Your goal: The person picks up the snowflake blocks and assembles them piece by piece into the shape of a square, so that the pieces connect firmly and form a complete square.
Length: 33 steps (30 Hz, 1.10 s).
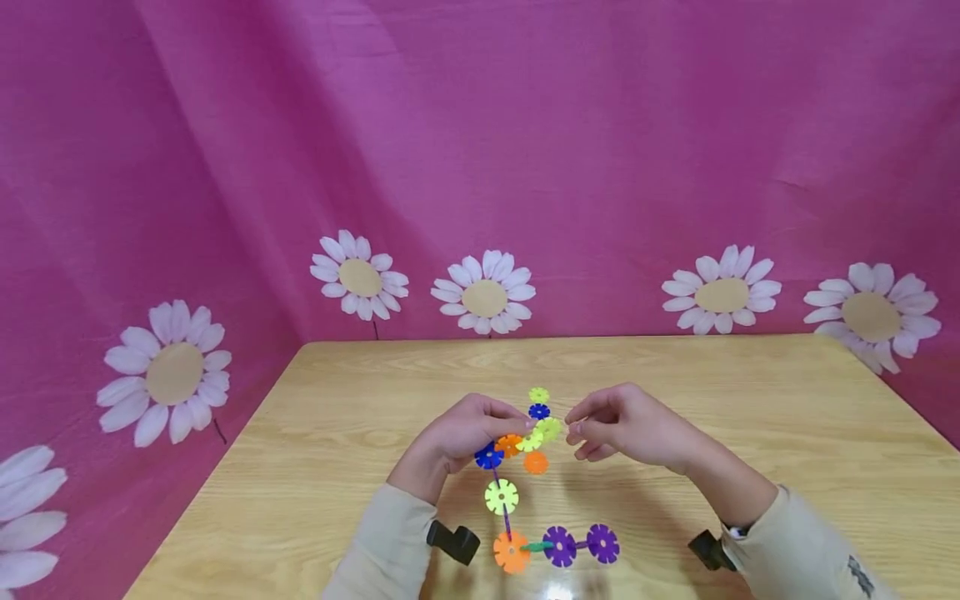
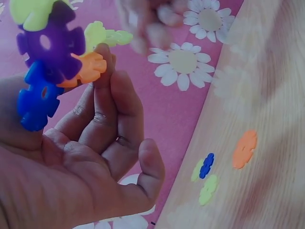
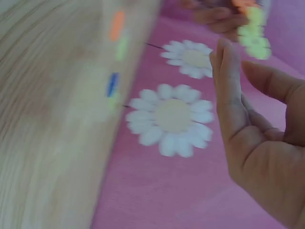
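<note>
Pink daisy cloth backs the wooden counter (image 1: 750,400); left hand (image 1: 457,437) pinches the disc chain (image 1: 501,497); right hand (image 1: 630,427), fingers loosely curled, holds nothing.

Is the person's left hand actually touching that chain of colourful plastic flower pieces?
Touching. The left wrist view shows the left hand with fingertips pressed against the orange piece of the flower chain, no gap between them.
</note>
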Each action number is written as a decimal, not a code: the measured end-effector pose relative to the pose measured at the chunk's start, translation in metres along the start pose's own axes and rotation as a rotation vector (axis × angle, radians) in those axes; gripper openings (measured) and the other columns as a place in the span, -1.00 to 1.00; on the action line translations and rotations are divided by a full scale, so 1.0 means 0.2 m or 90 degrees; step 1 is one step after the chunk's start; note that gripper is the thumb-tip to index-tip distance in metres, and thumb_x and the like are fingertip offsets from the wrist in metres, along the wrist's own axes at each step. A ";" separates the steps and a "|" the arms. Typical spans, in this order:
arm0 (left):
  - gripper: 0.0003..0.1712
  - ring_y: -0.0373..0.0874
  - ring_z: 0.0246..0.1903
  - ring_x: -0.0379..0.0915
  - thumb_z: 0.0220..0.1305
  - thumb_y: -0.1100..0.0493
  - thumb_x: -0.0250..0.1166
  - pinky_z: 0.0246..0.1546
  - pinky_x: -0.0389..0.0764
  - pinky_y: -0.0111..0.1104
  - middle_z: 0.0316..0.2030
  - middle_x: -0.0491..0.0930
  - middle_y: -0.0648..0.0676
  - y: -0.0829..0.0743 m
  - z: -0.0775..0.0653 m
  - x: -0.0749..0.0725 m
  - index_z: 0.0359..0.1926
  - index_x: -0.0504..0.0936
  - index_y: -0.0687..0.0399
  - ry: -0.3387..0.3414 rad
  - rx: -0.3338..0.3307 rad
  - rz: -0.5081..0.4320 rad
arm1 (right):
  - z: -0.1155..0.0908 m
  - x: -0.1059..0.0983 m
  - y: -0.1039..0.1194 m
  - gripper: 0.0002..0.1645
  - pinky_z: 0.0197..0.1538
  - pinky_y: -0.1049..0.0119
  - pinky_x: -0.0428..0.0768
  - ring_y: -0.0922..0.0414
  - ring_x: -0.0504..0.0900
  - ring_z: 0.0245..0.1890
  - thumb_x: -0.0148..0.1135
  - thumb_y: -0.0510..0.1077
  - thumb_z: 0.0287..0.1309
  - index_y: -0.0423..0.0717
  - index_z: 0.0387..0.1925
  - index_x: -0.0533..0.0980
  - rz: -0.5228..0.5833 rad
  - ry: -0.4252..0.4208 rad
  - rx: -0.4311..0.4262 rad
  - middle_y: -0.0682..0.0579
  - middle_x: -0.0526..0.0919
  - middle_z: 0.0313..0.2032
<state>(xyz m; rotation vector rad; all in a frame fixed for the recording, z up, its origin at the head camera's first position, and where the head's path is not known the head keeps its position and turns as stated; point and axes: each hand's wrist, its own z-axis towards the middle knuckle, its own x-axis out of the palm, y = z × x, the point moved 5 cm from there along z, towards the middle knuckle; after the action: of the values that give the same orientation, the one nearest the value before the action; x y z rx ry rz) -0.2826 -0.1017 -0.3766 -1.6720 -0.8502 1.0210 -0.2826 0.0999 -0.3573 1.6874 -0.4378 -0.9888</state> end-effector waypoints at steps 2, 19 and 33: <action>-0.65 -0.17 -0.27 0.45 0.31 0.10 0.34 -0.25 0.49 -0.41 -0.26 0.66 0.02 0.00 0.01 -0.01 -0.05 0.74 0.30 -0.004 0.001 -0.007 | 0.04 0.01 -0.04 -0.71 -0.21 0.10 0.74 -0.06 0.77 -0.33 0.21 -0.22 0.33 -0.42 -0.09 0.60 -0.037 0.023 0.034 -0.20 0.73 -0.29; -0.64 -0.22 -0.31 0.46 0.32 0.12 0.32 -0.31 0.49 -0.44 -0.26 0.69 0.00 -0.01 0.00 -0.02 -0.07 0.72 0.37 0.011 0.011 -0.029 | 0.26 0.25 -0.05 -0.76 -0.37 0.38 0.51 0.27 0.50 -0.50 0.56 -0.11 -0.02 -0.07 -0.37 0.62 -0.492 0.027 -0.080 0.17 0.63 -0.50; -0.65 -0.23 -0.45 0.41 0.31 0.10 0.33 -0.43 0.42 -0.47 -0.40 0.62 -0.05 0.00 0.00 -0.02 -0.07 0.74 0.32 0.018 -0.001 -0.036 | 0.24 0.26 -0.06 -0.70 -0.39 0.45 0.45 0.30 0.41 -0.52 0.60 -0.28 -0.16 -0.08 -0.43 0.58 -0.405 -0.038 -0.119 0.15 0.57 -0.54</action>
<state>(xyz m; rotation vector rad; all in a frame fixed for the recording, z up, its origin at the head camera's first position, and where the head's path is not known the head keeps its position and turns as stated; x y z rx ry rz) -0.2846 -0.1044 -0.3763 -1.6506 -0.8741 0.9557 -0.2930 0.0380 -0.3918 1.6553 0.1737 -1.4871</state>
